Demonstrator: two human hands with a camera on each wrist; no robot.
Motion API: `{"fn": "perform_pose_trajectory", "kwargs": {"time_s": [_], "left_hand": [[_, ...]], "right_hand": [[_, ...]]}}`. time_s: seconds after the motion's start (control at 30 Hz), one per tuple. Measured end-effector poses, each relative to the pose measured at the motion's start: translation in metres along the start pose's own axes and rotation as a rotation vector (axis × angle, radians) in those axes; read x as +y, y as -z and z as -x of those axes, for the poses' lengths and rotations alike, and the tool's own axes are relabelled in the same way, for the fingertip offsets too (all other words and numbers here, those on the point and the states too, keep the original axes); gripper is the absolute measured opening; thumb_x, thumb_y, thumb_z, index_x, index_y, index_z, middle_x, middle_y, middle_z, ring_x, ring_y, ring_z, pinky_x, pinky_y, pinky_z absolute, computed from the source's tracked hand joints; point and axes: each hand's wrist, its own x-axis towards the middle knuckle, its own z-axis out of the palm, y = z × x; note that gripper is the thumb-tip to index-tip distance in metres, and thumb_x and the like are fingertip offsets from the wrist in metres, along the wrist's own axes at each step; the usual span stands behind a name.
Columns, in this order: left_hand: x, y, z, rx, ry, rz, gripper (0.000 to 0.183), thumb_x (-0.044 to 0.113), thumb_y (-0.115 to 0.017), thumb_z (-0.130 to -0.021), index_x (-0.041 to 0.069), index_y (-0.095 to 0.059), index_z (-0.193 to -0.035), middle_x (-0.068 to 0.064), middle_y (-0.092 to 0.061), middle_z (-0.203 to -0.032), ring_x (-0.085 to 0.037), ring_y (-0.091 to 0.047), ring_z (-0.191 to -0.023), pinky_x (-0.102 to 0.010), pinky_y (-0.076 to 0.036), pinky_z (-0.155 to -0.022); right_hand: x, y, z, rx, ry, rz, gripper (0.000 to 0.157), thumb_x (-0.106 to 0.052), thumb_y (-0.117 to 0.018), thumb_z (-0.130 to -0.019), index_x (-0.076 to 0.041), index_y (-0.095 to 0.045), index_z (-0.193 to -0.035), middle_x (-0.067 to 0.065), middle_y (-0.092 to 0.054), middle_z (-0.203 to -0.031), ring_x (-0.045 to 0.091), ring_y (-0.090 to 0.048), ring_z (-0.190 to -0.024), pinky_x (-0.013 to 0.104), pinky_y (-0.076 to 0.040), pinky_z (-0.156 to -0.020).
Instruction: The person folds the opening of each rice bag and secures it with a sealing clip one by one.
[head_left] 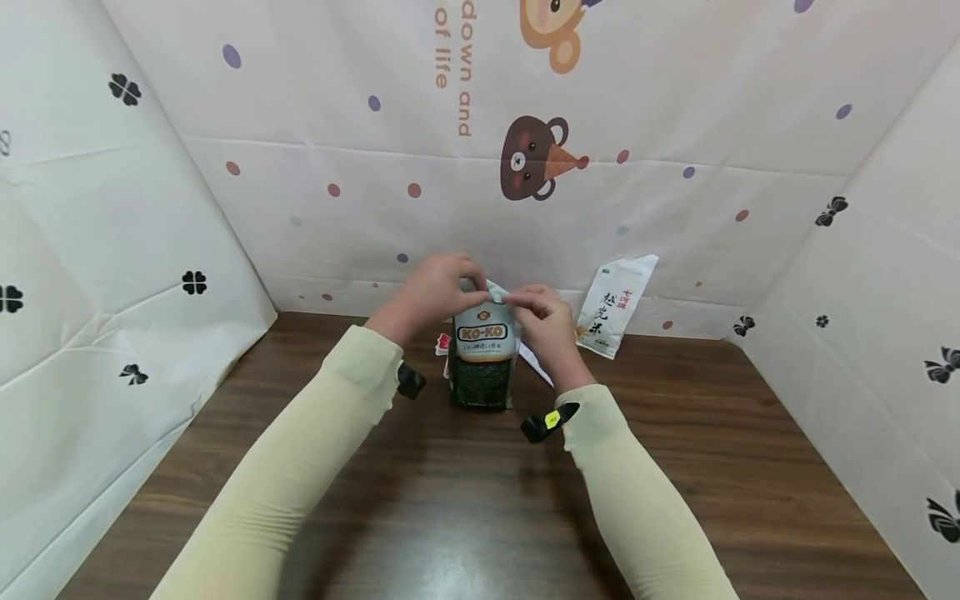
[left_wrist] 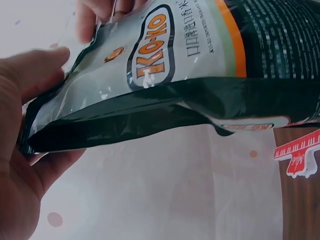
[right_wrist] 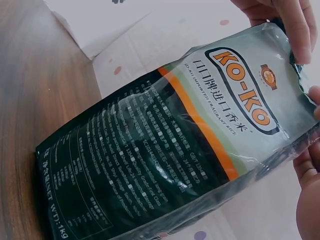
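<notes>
Head view: bag [head_left: 482, 367] upright on the desk [head_left: 675, 433], far side, which presumably bears its weight; my left hand [head_left: 431, 293] and right hand [head_left: 551, 329] merely pinch its top edge.

Cannot see all of the KO-KO bag's [head_left: 482, 385] top edge, partly covered by fingers of the left hand [head_left: 431, 292] and right hand [head_left: 547, 329]. Cannot identify the pale strip [head_left: 536, 365] just below the right hand, partly hidden. Cannot read the smallest print on the white packet [head_left: 617, 307] beyond the right hand. Lose part of the red-and-white clip [left_wrist: 299, 159], well apart from the left hand, past the left wrist view's edge.
</notes>
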Motion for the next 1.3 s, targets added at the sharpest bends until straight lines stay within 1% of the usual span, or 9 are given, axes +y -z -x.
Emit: {"fn": "perform_pose_trajectory", "kwargs": {"time_s": [0.1, 0.23, 0.43, 0.53, 0.63, 0.77, 0.93, 1.07, 1.3], "left_hand": [[0.000, -0.002, 0.001, 0.028, -0.001, -0.018, 0.011, 0.026, -0.068, -0.091, 0.014, -0.070, -0.092, 0.000, -0.064, -0.099, -0.016, -0.057, -0.086, -0.031, -0.053, -0.072], [0.001, -0.004, 0.002, 0.070, -0.020, -0.025, 0.006, 0.020, -0.069, -0.091, 0.015, -0.067, -0.093, 0.000, -0.066, -0.099, -0.016, -0.059, -0.089, -0.033, -0.054, -0.077], [0.001, -0.005, 0.006, 0.114, -0.048, -0.005, 0.012, 0.016, -0.067, -0.092, 0.016, -0.062, -0.102, -0.001, -0.068, -0.103, -0.016, -0.064, -0.096, -0.035, -0.055, -0.083], [0.001, -0.005, 0.007, 0.114, -0.043, 0.014, 0.015, 0.018, -0.065, -0.093, 0.016, -0.060, -0.107, -0.002, -0.068, -0.106, -0.017, -0.065, -0.099, -0.036, -0.055, -0.084], [0.000, -0.003, 0.007, 0.102, -0.012, 0.061, 0.016, 0.020, -0.062, -0.095, 0.016, -0.060, -0.111, -0.003, -0.068, -0.108, -0.018, -0.065, -0.098, -0.037, -0.056, -0.082], [-0.002, 0.000, 0.007, 0.085, 0.036, 0.112, 0.016, 0.025, -0.060, -0.096, 0.017, -0.064, -0.109, -0.002, -0.068, -0.108, -0.017, -0.064, -0.098, -0.037, -0.054, -0.082], [-0.001, 0.006, 0.005, 0.040, 0.083, 0.104, 0.017, 0.027, -0.060, -0.096, 0.017, -0.068, -0.108, -0.002, -0.068, -0.108, -0.017, -0.063, -0.097, -0.036, -0.054, -0.080], [0.000, 0.008, 0.004, 0.026, 0.092, 0.089, 0.017, 0.025, -0.060, -0.097, 0.016, -0.070, -0.106, -0.003, -0.068, -0.107, -0.017, -0.063, -0.095, -0.035, -0.054, -0.079], [0.000, 0.009, 0.005, 0.017, 0.106, 0.095, 0.017, 0.025, -0.060, -0.097, 0.015, -0.071, -0.106, -0.003, -0.068, -0.105, -0.017, -0.062, -0.091, -0.035, -0.054, -0.077]], "right_hand": [[0.000, 0.000, 0.000, -0.025, 0.011, -0.013, 0.021, -0.010, -0.057, -0.095, 0.001, -0.070, -0.107, 0.007, -0.055, -0.116, 0.018, -0.054, -0.110, 0.035, -0.047, -0.098], [-0.004, -0.001, -0.004, -0.034, -0.007, 0.015, 0.024, -0.019, -0.062, -0.095, -0.003, -0.066, -0.112, 0.008, -0.059, -0.114, 0.017, -0.058, -0.103, 0.034, -0.048, -0.091], [-0.017, -0.005, -0.017, -0.129, 0.023, 0.189, 0.036, -0.036, -0.061, -0.095, -0.016, -0.063, -0.125, 0.007, -0.064, -0.120, 0.020, -0.060, -0.108, 0.042, -0.049, -0.094], [-0.023, -0.008, -0.020, -0.174, 0.046, 0.264, 0.036, -0.041, -0.058, -0.096, -0.020, -0.065, -0.124, 0.004, -0.066, -0.120, 0.020, -0.062, -0.109, 0.043, -0.050, -0.093], [-0.026, -0.009, -0.022, -0.192, 0.049, 0.281, 0.035, -0.043, -0.057, -0.096, -0.020, -0.066, -0.120, 0.002, -0.069, -0.115, 0.018, -0.064, -0.105, 0.041, -0.052, -0.090], [-0.028, -0.011, -0.022, -0.178, 0.059, 0.281, 0.030, -0.041, -0.057, -0.096, -0.019, -0.068, -0.115, 0.001, -0.070, -0.110, 0.016, -0.065, -0.100, 0.040, -0.053, -0.087], [-0.028, -0.011, -0.022, -0.162, 0.077, 0.307, 0.028, -0.040, -0.058, -0.096, -0.020, -0.069, -0.111, 0.000, -0.071, -0.107, 0.015, -0.066, -0.097, 0.040, -0.054, -0.086], [-0.026, -0.010, -0.020, -0.149, 0.085, 0.320, 0.027, -0.042, -0.058, -0.095, -0.022, -0.070, -0.111, -0.002, -0.071, -0.105, 0.013, -0.066, -0.095, 0.039, -0.054, -0.085], [-0.018, -0.009, -0.014, -0.057, 0.098, 0.307, 0.024, -0.040, -0.063, -0.093, -0.022, -0.072, -0.105, -0.001, -0.072, -0.097, 0.012, -0.066, -0.087, 0.036, -0.055, -0.079]]}}
